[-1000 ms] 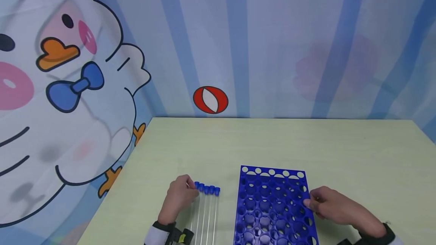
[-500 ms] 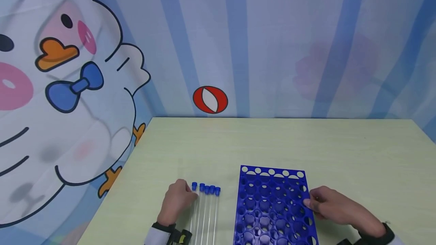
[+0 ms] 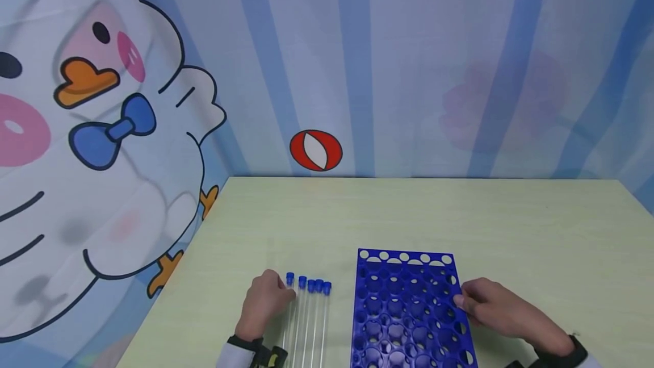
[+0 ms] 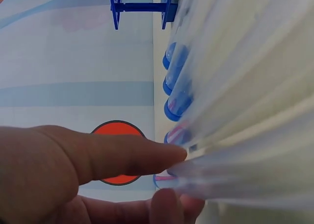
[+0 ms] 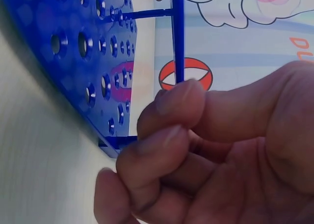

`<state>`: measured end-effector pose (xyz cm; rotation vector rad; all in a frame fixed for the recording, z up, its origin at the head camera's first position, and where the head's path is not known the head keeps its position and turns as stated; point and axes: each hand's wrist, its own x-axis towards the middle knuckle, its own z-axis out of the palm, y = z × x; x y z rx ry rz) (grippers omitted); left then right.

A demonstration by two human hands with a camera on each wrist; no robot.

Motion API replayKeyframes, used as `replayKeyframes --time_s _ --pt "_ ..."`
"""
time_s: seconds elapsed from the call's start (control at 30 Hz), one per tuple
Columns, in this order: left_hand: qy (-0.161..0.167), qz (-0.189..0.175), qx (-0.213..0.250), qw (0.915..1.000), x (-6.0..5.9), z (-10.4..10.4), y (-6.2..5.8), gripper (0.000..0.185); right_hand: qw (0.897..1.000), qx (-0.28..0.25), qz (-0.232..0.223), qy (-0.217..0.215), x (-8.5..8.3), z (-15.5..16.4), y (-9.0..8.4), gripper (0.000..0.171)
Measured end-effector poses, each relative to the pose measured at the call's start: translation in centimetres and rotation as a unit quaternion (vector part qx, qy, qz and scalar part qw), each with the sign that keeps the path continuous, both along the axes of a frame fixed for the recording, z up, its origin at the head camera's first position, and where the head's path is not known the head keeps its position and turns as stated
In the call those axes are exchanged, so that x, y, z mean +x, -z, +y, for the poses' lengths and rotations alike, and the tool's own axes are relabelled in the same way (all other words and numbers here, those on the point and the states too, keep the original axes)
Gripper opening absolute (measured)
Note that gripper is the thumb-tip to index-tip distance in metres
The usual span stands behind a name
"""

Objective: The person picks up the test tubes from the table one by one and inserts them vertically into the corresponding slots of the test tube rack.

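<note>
1. The left hand (image 3: pixel 265 302) is lying at the near left of the table (image 3: pixel 511 220), its thumb and forefinger pinching the leftmost test tube (image 3: pixel 289 311) just below its blue cap; the left wrist view is showing the fingertips (image 4: pixel 167 158) closing on the clear glass.
2. The other test tubes (image 3: pixel 313 317) are lying side by side just to the right of that hand, touching one another, their blue caps pointing away from the person.
3. The right hand (image 3: pixel 493 311) is resting against the right edge of the blue rack (image 3: pixel 409 311), fingers curled and pressing on its frame; the right wrist view is showing them bunched beside a thin upright post, though whether they are wrapping round it cannot be told.
4. The rack is standing between the two hands, its holes unfilled.
5. Farther back, the wall is showing a red and white ball (image 3: pixel 315 150) and a cartoon duck (image 3: pixel 102 129).
</note>
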<state>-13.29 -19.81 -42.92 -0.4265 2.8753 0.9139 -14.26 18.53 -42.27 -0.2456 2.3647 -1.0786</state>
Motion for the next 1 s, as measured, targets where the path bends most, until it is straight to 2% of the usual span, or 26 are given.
replayKeyframes --time_s 0.17,0.43,0.57,0.7,1.0 --pt "-0.009 0.014 0.01 0.9998 -0.1 0.3 -0.7 0.023 1.0 -0.014 0.0 -0.013 0.1 0.2 -0.1 0.024" --pt "0.009 0.04 0.023 0.9989 0.0 0.6 -2.5 0.026 0.999 -0.038 -0.008 -0.023 -0.1 0.3 0.0 0.025" --pt "0.004 0.04 0.016 0.9991 -0.1 1.0 -3.6 0.013 1.0 -0.023 -0.01 -0.014 -0.2 0.0 -0.1 0.024" --pt "-0.003 0.051 0.013 0.9986 -0.1 1.7 -4.5 0.016 1.0 -0.014 -0.007 -0.008 -0.1 -0.1 -0.3 0.024" --pt "0.01 0.119 0.04 0.9921 0.4 3.7 -7.1 0.019 1.0 -0.016 -0.011 -0.003 0.1 -0.1 -0.3 0.024"
